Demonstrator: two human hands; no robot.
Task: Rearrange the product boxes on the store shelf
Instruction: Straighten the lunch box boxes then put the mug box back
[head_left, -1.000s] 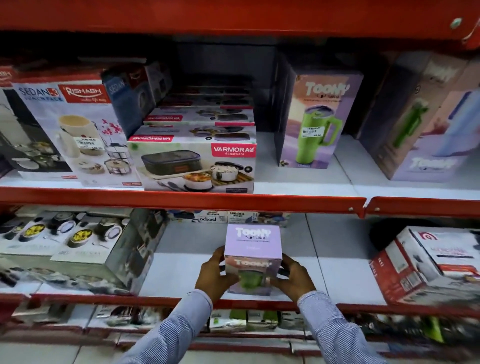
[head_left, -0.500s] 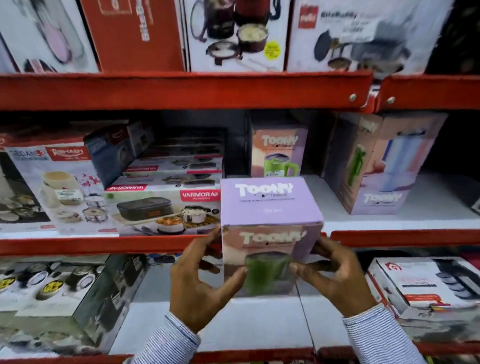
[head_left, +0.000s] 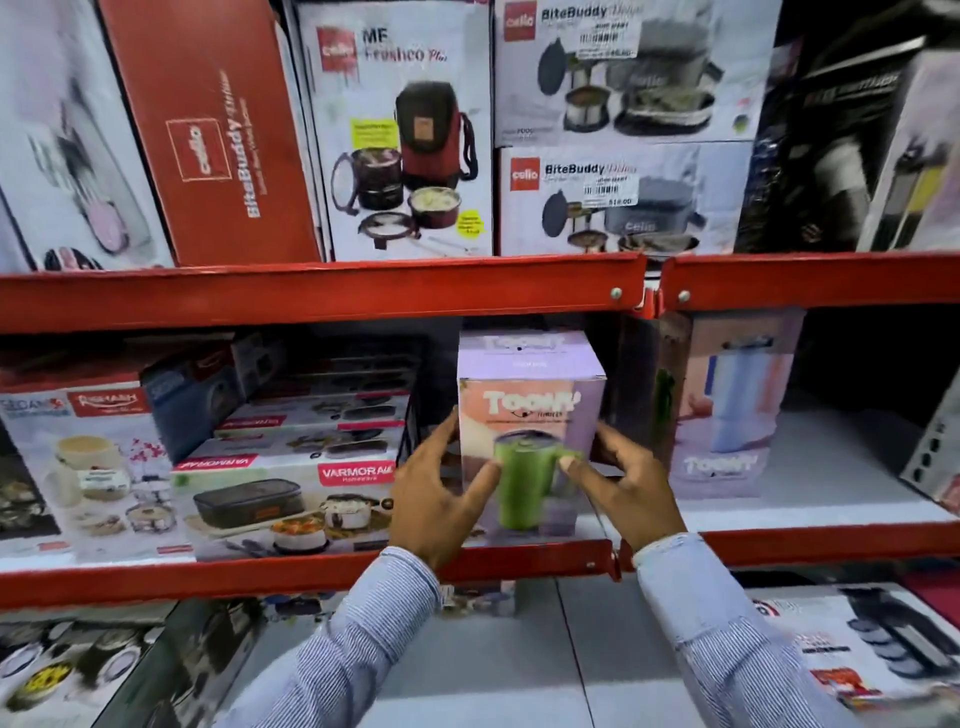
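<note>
On the middle shelf (head_left: 311, 574), I am seeing one Rishabh box (head_left: 88, 467) at left, then a stack of Varmora boxes (head_left: 291, 499). My left hand (head_left: 441, 499) and right hand (head_left: 623, 488) are gripping one purple tumbler box (head_left: 530, 415), fingers pressing both sides, upright at the shelf's front edge. One larger tumbler box (head_left: 727, 410) is standing just beside it.

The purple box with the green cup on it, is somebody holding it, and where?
Yes. Both hands hold the purple box by its lower sides: left hand on its left side, right hand on its right.
</note>
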